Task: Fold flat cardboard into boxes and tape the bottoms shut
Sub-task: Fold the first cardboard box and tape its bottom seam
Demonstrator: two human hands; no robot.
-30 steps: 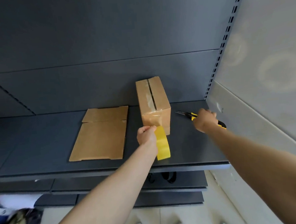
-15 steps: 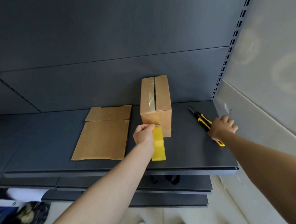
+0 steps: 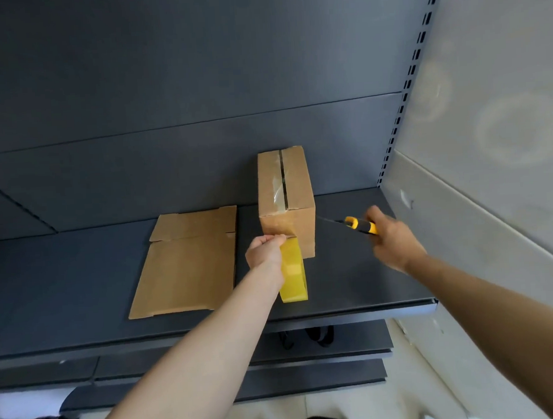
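A dark shelf [image 3: 63,287] was seen spread beneath both hands. A flat cardboard sheet [image 3: 188,266] was laid on it just to the left of the left hand [image 3: 264,250], its flaps turned away from the person. A folded box [image 3: 286,202] was stood upright on the shelf directly beyond the left hand's grip and to the left of the right hand [image 3: 395,241].

The left hand was closed around a yellow tape roll [image 3: 293,273], the fingers curled over its top edge, and the roll was held on edge below and to the right of the knuckles. The knuckles were held close against the near face of the box; whether they touched it could not be told.

The right hand was wrapped around the handle of a yellow-and-black cutter [image 3: 362,225], raised above the shelf. The dark blade was pointed leftward from that grip, its tip brought near the lower right side of the box.

A strip of clear tape [image 3: 279,193] was seen laid along the seam on top of the box, beyond the left hand's grip.
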